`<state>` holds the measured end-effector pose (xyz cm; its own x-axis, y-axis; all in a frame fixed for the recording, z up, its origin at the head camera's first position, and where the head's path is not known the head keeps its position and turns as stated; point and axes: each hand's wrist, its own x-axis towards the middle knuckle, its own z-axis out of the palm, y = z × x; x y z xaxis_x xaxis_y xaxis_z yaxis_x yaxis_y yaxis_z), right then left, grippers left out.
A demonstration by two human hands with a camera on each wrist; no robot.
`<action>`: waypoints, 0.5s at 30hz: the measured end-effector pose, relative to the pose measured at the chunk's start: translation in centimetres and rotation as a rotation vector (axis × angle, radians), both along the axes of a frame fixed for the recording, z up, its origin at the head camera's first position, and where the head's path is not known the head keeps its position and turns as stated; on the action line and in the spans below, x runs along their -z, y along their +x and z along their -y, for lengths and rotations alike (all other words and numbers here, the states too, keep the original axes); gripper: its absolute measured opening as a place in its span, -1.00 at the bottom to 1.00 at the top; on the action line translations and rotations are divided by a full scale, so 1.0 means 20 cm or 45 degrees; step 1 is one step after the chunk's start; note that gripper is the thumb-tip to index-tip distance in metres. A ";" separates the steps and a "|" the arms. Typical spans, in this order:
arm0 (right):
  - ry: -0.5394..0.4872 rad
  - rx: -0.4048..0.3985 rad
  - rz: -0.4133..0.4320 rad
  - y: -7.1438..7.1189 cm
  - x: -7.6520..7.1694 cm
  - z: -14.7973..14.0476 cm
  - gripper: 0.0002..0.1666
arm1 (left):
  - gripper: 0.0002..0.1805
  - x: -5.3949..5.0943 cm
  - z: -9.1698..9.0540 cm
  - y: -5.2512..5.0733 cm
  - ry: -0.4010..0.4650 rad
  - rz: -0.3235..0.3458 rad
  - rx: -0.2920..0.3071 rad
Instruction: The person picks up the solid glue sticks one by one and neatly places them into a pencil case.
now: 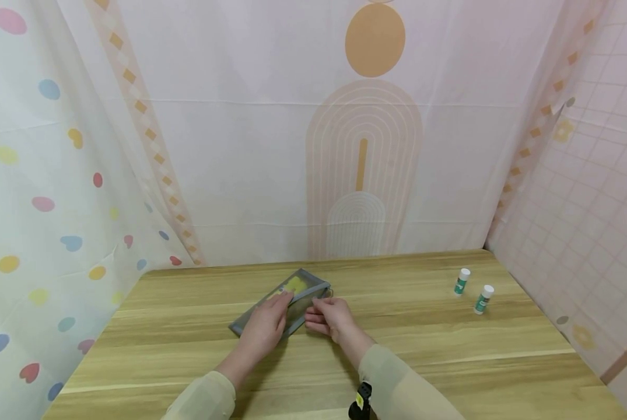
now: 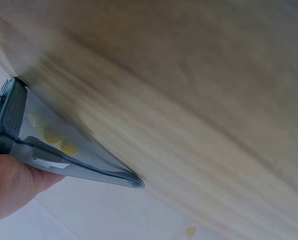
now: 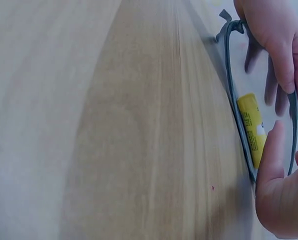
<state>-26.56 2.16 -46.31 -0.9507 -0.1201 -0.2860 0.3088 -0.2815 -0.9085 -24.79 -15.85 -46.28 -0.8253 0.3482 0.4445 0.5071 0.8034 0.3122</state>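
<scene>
A grey mesh zipper pouch (image 1: 255,315) lies slantwise on the table, its zipped side spread apart. Through that gap in the right wrist view shows a yellow tube (image 3: 251,127) with dark print. My left hand (image 1: 265,325) grips the pouch's upper edge, thumb on the rim and fingers spread over the mesh. At the pouch's right end, my right hand (image 1: 334,319) pinches the other edge of the mouth between thumb and index finger. The zipper (image 2: 4,112) shows at the pouch's end in the left wrist view. Whether the right fingers touch the zipper pull is unclear.
Two white-capped tubes with green labels stand at the right: one glue-stick-like tube (image 1: 461,282) farther back, another tube (image 1: 483,300) nearer. The wooden table (image 1: 177,361) meets patterned curtains (image 1: 240,175) at the back and sides. A small black device (image 1: 362,402) is at the right wrist.
</scene>
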 end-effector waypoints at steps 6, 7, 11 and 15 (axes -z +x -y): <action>0.018 0.013 -0.033 0.03 -0.02 -0.01 -0.66 | -0.57 0.00 0.00 0.00 0.005 0.009 -0.001; 0.019 0.017 -0.044 0.03 -0.02 -0.02 -0.67 | -0.57 0.00 0.00 0.00 0.005 0.007 -0.002; 0.023 0.035 -0.092 0.04 -0.03 -0.03 -0.69 | -0.57 0.01 0.01 0.00 0.007 -0.013 -0.003; 0.025 0.029 -0.123 0.04 -0.03 -0.05 -0.70 | -0.56 0.02 0.01 -0.01 0.007 -0.035 -0.004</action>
